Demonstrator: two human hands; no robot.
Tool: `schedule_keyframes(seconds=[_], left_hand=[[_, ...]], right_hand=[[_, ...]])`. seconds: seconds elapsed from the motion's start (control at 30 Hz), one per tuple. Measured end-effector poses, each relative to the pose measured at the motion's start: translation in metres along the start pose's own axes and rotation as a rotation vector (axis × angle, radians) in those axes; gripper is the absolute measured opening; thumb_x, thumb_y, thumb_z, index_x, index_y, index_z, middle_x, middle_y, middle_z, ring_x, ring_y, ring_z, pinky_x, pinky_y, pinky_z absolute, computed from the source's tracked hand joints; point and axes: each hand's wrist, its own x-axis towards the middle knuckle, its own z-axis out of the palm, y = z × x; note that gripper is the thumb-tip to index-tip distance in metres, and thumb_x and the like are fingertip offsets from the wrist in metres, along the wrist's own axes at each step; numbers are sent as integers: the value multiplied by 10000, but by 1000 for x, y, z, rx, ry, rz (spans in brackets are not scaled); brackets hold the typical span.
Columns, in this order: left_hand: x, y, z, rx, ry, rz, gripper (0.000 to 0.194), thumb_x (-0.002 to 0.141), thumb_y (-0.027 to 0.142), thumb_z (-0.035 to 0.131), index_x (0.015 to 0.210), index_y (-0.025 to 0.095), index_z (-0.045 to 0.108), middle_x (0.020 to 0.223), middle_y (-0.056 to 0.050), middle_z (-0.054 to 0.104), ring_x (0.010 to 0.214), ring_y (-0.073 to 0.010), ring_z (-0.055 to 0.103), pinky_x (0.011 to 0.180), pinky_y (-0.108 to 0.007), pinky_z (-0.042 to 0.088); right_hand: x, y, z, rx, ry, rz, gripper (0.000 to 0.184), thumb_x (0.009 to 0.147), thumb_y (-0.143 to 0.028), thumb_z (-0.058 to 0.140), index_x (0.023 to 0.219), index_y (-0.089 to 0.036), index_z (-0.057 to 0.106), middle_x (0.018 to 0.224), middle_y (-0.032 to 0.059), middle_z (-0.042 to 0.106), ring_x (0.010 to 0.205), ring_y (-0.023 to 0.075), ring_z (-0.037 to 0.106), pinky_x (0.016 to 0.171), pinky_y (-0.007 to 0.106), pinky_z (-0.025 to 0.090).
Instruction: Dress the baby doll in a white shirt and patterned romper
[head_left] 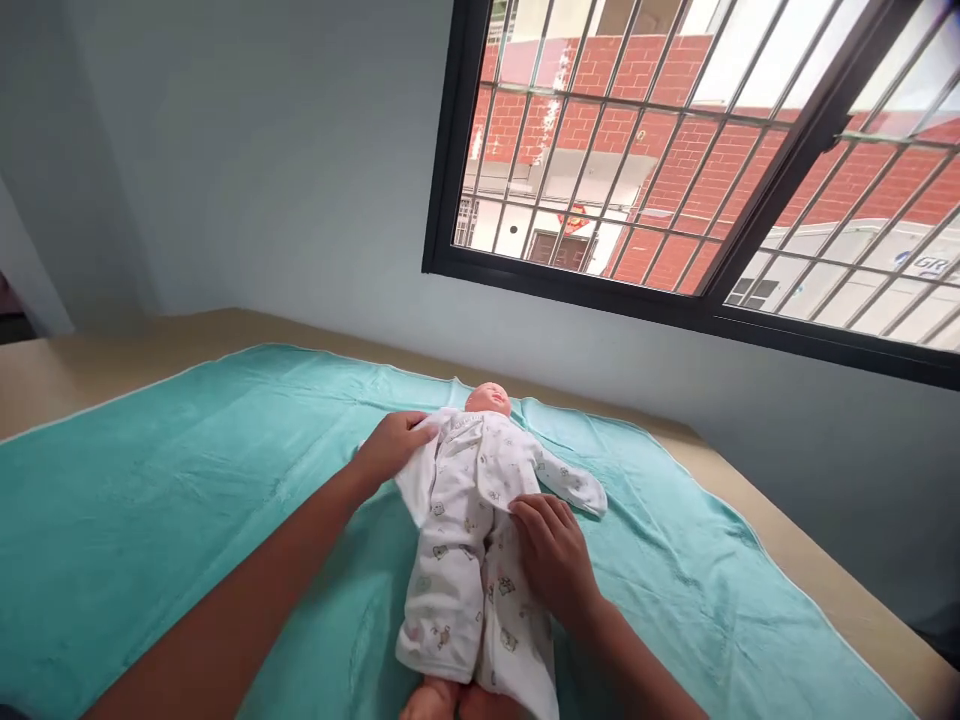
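A baby doll [489, 399] lies on its back, its head toward the wall and its bare feet at the bottom of the view. It wears a white printed baby jacket [516, 462] that hangs open at the front, and matching white trousers [442, 585]. My left hand [395, 446] is closed on the jacket near the shoulder at the left; that sleeve is mostly hidden. With bent fingers, my right hand [553, 548] pinches the lower front edge of the jacket over the doll's hip. The other sleeve [574, 486] stretches out to the right.
A turquoise blanket [202, 480] with some creases spreads under the doll. It covers most of a light wooden table [832, 590], whose far edge meets the grey wall [285, 180]. Above is a dark-framed window [577, 285] with metal bars.
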Motion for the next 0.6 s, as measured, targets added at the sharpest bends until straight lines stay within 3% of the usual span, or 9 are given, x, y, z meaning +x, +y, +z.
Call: schedule_keyframes(seconds=[0.1, 0.17, 0.27, 0.33, 0.37, 0.4, 0.47, 0.53, 0.6], left_hand=[[-11, 42, 33, -55, 10, 63, 325, 793, 307, 565, 1034, 195, 751, 1040, -34, 763, 937, -226, 680, 814, -317, 513], [-22, 59, 60, 31, -33, 129, 317, 785, 245, 560, 1026, 197, 759, 1113, -47, 748, 1038, -236, 664, 931, -340, 487], [-40, 67, 88, 194, -317, 253, 309, 791, 219, 537, 999, 250, 763, 1005, -33, 763, 949, -221, 677, 853, -325, 505], [-45, 65, 88, 184, -533, 255, 311, 820, 265, 530, 1044, 286, 745, 841, -4, 743, 759, -182, 663, 687, -281, 504], [-43, 63, 83, 144, -561, 223, 315, 837, 298, 523, 1075, 286, 730, 767, 9, 714, 674, -160, 634, 623, -261, 488], [-38, 60, 76, 101, -510, 186, 325, 853, 330, 513, 1102, 272, 713, 719, 18, 685, 620, -145, 605, 586, -248, 477], [-18, 52, 64, 79, -258, 145, 343, 880, 370, 477, 1103, 224, 692, 701, 17, 663, 608, -137, 594, 589, -244, 491], [9, 39, 61, 189, 1, 172, 346, 901, 367, 441, 1065, 183, 684, 850, -28, 714, 761, -162, 654, 709, -268, 532], [32, 26, 72, 330, 109, 213, 356, 916, 342, 419, 1089, 159, 670, 1084, -87, 714, 1007, -204, 654, 903, -321, 516]], right_hand=[[-5, 0, -7, 89, 103, 17, 211, 927, -75, 470, 1034, -233, 560, 923, 66, 669, 816, 213, 592, 714, 370, 462], [-10, -1, -11, 120, 68, 3, 200, 926, -72, 461, 1008, -229, 553, 900, 62, 653, 794, 208, 573, 705, 369, 442], [-17, -1, -13, 165, -33, -38, 145, 935, -118, 478, 888, -226, 563, 822, 40, 633, 748, 200, 551, 691, 368, 411], [-20, 0, -12, 240, -25, 4, 155, 944, -173, 503, 806, -222, 551, 772, 24, 614, 726, 190, 544, 701, 368, 410], [-20, 1, -12, 290, 1, 56, 178, 950, -199, 506, 777, -221, 543, 753, 19, 604, 714, 183, 541, 701, 363, 414], [-19, 3, -12, 344, 34, 124, 203, 957, -222, 501, 757, -221, 536, 735, 14, 593, 698, 176, 536, 692, 354, 419], [-11, 9, -11, 435, 107, 298, 241, 964, -267, 485, 731, -222, 530, 712, 8, 577, 671, 169, 525, 661, 334, 430], [7, 21, -5, 492, 147, 479, 227, 948, -315, 494, 749, -223, 555, 750, 16, 606, 713, 180, 555, 682, 331, 464], [31, 37, 6, 531, 115, 604, 167, 917, -337, 505, 865, -222, 615, 904, 45, 671, 860, 210, 610, 786, 355, 503]])
